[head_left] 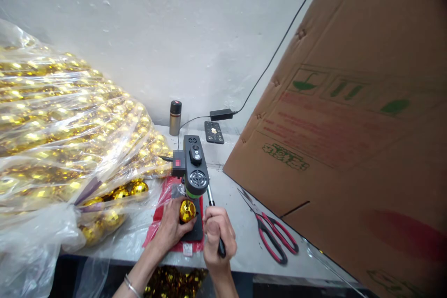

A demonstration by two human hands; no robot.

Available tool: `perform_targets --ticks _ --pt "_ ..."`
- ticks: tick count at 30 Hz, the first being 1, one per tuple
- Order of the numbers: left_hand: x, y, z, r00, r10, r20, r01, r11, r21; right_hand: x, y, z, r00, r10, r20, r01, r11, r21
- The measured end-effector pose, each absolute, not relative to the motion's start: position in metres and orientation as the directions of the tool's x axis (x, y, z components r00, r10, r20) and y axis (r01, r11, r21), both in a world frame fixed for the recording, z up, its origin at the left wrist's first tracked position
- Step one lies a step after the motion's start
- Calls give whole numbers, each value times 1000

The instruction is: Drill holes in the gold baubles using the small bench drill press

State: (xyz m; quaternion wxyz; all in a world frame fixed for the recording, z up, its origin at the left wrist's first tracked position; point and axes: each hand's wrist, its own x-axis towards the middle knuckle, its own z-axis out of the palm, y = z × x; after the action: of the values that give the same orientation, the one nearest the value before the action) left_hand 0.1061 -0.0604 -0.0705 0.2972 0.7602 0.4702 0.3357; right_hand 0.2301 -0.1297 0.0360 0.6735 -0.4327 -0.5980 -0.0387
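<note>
My left hand (pixel 171 226) is closed round a shiny gold ball ornament (pixel 187 211) with a faceted, mirror-like surface. The ball sits just in front of the head of a small black bench machine (pixel 195 163), with a green ring under that head. My right hand (pixel 219 235) wraps round the black grip of a metal lever (pixel 210 194) on the machine's right side. Beneath lies the machine's black base (pixel 197 233), on a red sheet (pixel 157 228). The ball's lower side is hidden by my fingers.
A big clear plastic bag (pixel 70 139) of gold balls fills the left. A large cardboard box (pixel 335 125) leans in on the right, with red-handled scissors (pixel 275 237) beside it. Behind the machine are a bottle (pixel 175 118), a power adapter (pixel 221 114) and a phone (pixel 213 132).
</note>
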Motion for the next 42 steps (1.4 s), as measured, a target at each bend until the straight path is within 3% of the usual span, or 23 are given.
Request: perform_targets --ticks 16,28,42 --pt "109 -59 -79 315 914 254 564 -396 725 234 -133 29 253 513 821 562 612 -556" --pt "110 -62 -77 310 920 239 586 -382 715 227 -138 6 368 553 747 487 570 -662" --pt "112 -64 -82 289 899 328 588 -437 680 222 -134 -5 424 495 758 494 575 -652"
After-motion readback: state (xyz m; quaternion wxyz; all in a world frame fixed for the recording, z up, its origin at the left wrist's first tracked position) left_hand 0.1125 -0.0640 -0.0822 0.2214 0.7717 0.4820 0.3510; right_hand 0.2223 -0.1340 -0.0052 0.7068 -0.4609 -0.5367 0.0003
